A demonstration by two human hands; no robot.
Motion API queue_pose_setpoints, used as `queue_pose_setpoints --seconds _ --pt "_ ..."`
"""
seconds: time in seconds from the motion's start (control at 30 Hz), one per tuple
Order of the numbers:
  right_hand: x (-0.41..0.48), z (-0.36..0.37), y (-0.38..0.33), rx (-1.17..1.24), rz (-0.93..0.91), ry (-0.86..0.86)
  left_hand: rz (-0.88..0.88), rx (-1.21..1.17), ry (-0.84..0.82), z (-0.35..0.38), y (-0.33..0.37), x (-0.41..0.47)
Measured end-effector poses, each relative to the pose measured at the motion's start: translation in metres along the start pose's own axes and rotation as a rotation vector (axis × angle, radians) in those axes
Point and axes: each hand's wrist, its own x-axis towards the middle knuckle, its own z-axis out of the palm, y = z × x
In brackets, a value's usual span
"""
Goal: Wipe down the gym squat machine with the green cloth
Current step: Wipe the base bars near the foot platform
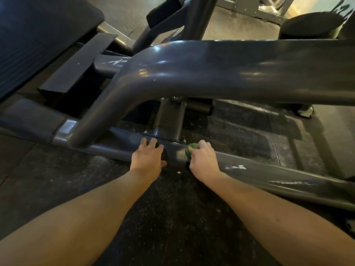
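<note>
The grey squat machine fills the view, with a thick curved upper tube [211, 73] and a low base bar [269, 173] running along the floor. My right hand [204, 160] grips a bunched green cloth [191, 149] and holds it against the top of the base bar; only a small part of the cloth shows past my fingers. My left hand [147, 157] rests flat on the same bar just to the left, fingers spread over it. A short upright post [169, 120] joins the base bar right behind both hands.
A dark padded seat [38, 31] sits at the upper left, above a flat black plate [76, 68]. Black speckled rubber flooring [172, 217] lies under my arms. A round black pad [311, 25] and further metal frames stand at the back right.
</note>
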Motion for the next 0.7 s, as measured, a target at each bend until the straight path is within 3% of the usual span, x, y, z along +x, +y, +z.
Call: queue_pose_setpoints --seconds 0.1,0.27,0.43,0.6,0.7 --pt "-0.008 0.007 -0.012 0.031 0.068 0.01 -0.003 0.003 0.011 0.003 -0.001 -0.001" --pt "-0.032 0.006 -0.005 0.041 -0.068 -0.033 0.0 -0.019 0.023 0.006 -0.001 -0.003" --pt "0.005 0.007 -0.001 0.011 0.145 0.038 -0.008 -0.04 0.019 0.002 0.0 -0.002" --pt "-0.039 0.016 -0.015 0.018 -0.115 -0.072 -0.005 -0.015 0.05 0.005 -0.001 -0.004" --pt "-0.016 0.006 0.018 0.006 0.009 0.011 0.006 -0.025 0.053 0.002 -0.001 -0.001"
